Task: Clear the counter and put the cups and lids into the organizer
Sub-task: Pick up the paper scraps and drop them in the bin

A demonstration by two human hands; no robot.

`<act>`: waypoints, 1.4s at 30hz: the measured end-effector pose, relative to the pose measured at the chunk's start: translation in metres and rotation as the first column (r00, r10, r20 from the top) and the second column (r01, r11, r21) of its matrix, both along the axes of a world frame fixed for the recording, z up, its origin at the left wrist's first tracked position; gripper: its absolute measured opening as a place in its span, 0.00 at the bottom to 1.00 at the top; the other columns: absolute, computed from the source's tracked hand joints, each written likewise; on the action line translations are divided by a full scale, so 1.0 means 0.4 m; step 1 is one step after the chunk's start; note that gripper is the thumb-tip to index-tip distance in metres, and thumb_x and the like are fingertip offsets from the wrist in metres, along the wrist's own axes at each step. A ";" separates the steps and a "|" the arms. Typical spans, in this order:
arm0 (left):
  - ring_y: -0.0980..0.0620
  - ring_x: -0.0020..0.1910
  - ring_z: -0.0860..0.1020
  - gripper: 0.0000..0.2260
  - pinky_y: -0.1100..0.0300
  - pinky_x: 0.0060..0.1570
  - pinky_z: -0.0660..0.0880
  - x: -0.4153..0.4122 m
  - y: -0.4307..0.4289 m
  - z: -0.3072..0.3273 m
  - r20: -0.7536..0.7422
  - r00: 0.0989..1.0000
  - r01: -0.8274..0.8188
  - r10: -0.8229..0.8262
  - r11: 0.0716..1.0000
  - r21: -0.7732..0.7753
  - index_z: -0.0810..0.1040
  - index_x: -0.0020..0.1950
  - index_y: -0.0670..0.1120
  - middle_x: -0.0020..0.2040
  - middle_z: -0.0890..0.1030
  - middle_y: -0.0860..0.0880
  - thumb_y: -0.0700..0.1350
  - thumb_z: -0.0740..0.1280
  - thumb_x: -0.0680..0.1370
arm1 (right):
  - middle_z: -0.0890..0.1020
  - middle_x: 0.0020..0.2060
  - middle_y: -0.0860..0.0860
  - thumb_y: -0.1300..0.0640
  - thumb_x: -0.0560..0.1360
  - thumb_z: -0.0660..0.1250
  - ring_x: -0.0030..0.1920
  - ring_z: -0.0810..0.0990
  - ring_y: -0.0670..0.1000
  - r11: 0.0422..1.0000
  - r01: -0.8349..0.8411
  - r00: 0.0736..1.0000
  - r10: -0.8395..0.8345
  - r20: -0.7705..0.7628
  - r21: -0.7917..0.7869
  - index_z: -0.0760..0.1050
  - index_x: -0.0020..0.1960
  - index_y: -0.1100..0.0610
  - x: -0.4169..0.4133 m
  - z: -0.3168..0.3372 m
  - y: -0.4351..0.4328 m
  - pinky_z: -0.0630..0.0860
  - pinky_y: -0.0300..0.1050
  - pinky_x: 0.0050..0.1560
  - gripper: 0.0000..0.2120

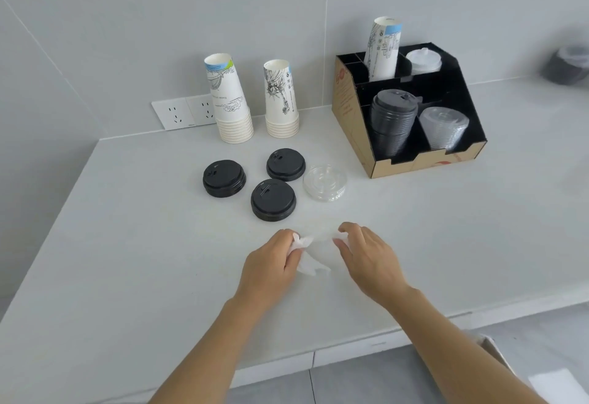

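Two upside-down stacks of printed paper cups, the left stack [230, 100] and the right stack [281, 100], stand by the back wall. In front of them lie three black lid stacks [224, 177] [285, 164] [273, 199] and a clear lid stack [324, 182]. The cardboard organizer [350, 116] at the right holds cups [384, 49], white lids [424, 60], black lids [392, 123] and clear lids [444, 127]. My left hand [274, 263] and my right hand [366, 253] both grip a white tissue [314, 250] stretched between them, low over the counter.
A double wall socket [186, 112] sits behind the cups. A dark bin with a liner [565, 65] is at the far right. The counter's front edge [318, 352] runs close below my forearms, with grey floor beyond it.
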State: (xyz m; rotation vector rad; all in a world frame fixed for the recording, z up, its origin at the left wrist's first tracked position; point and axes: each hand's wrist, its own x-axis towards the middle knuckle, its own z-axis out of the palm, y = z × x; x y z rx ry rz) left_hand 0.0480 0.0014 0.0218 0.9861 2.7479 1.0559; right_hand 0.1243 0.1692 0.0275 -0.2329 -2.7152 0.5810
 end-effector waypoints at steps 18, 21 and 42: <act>0.53 0.29 0.66 0.10 0.64 0.29 0.64 0.301 0.361 0.038 0.074 0.927 0.353 -0.368 0.923 0.155 0.63 0.38 0.63 0.39 0.77 0.50 0.55 0.58 0.79 | 0.79 0.32 0.57 0.65 0.74 0.66 0.33 0.77 0.60 0.956 0.294 0.946 -0.293 -0.137 -0.015 0.74 0.39 0.66 0.401 0.030 0.286 0.66 0.40 0.36 0.06; 0.54 0.28 0.65 0.10 0.62 0.28 0.63 0.378 0.463 0.009 0.129 0.908 0.375 -0.400 0.909 0.181 0.63 0.38 0.62 0.37 0.76 0.46 0.55 0.57 0.79 | 0.79 0.35 0.59 0.65 0.75 0.65 0.37 0.78 0.61 0.941 0.332 0.933 -0.338 -0.123 -0.068 0.74 0.42 0.68 0.483 0.006 0.367 0.73 0.47 0.36 0.06; 0.57 0.28 0.66 0.14 0.65 0.28 0.60 0.709 1.018 -0.730 0.345 0.696 0.643 -0.630 0.760 0.092 0.61 0.36 0.55 0.28 0.66 0.55 0.49 0.62 0.79 | 0.78 0.38 0.58 0.61 0.77 0.63 0.38 0.76 0.60 0.621 0.773 0.634 -0.752 0.181 -0.126 0.72 0.43 0.64 0.909 -0.740 0.723 0.72 0.50 0.33 0.07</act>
